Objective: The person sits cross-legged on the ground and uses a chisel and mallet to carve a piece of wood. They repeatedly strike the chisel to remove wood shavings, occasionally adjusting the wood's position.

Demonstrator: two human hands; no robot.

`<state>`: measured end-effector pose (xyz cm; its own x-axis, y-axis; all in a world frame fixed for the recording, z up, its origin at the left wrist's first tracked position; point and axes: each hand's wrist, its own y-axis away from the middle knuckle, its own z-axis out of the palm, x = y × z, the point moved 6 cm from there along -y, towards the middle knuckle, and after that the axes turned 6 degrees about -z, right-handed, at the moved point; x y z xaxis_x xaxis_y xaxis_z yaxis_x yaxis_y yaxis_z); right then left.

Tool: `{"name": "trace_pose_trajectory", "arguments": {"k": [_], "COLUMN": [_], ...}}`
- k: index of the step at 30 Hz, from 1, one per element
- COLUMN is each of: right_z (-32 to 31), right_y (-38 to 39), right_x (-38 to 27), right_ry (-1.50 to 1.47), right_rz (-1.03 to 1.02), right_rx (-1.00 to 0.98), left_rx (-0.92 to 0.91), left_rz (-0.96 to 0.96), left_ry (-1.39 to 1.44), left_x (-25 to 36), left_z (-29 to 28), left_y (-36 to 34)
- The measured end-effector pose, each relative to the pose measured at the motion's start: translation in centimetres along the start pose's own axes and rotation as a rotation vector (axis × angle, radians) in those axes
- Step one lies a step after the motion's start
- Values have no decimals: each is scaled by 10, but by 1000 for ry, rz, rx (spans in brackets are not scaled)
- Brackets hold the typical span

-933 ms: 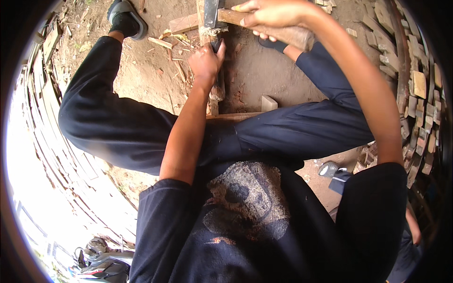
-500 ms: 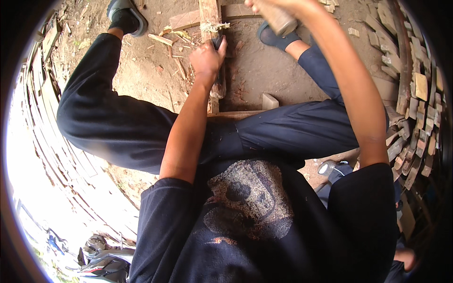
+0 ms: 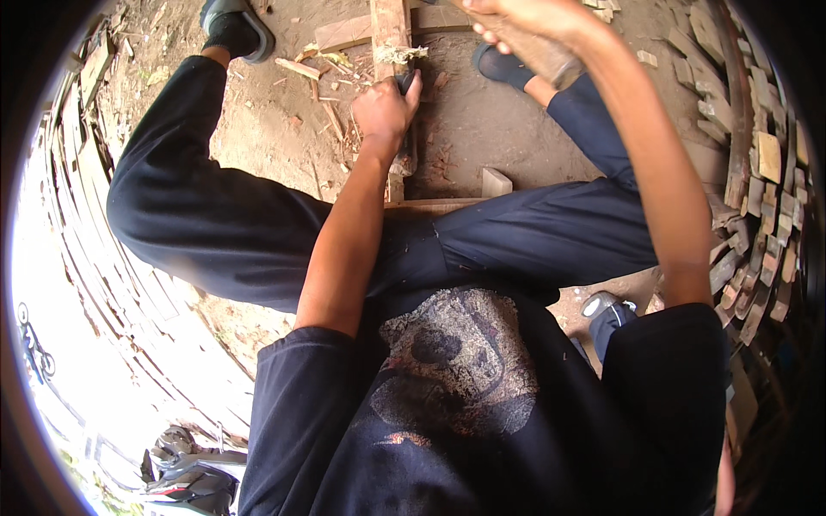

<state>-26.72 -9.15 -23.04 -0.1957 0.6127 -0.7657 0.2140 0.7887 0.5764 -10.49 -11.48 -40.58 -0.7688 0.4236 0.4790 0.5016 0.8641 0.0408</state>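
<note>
My left hand is closed round a dark handle, which looks like a chisel's; its blade is hidden. It rests on a long wooden beam lying lengthwise between my legs. Pale frayed shavings cling to the beam just beyond that fist. Up and to the right, my right hand grips a thick wooden mallet, raised in the air and tilted, its blunt end toward my right forearm. Part of this hand is cut off by the picture's top edge.
A crosswise timber lies under the beam's far part. Wood chips litter the dirt floor. Nearer stands a small wood block. Stacked offcuts line the right side. Another person's shoe shows behind my right leg.
The mallet in my right hand has swung a little to the right and nearer to me. My left hand keeps its grip on the beam. At lower right, another person's arm has shifted.
</note>
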Motion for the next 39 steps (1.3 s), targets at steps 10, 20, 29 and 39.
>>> {"name": "trace_pose_trajectory", "arguments": {"k": [10,20,29,39], "right_z": [9,-1,30,56], "right_y": [17,7,8,51], "right_x": [5,-15,66,174], "right_ry": [216,200,81,-338], "right_rz": [37,-286,89,329], "right_rx": [-411,163,-241,47], "left_rx": [-3,-31,-182,-120], "left_rz": [57,39,128,-103], "left_ry": [-75,-119,-132,65], "left_x": [4,4,8,-8], "left_z": [-10,-4,11,-8], "left_y": [7,4,18,-12]}}
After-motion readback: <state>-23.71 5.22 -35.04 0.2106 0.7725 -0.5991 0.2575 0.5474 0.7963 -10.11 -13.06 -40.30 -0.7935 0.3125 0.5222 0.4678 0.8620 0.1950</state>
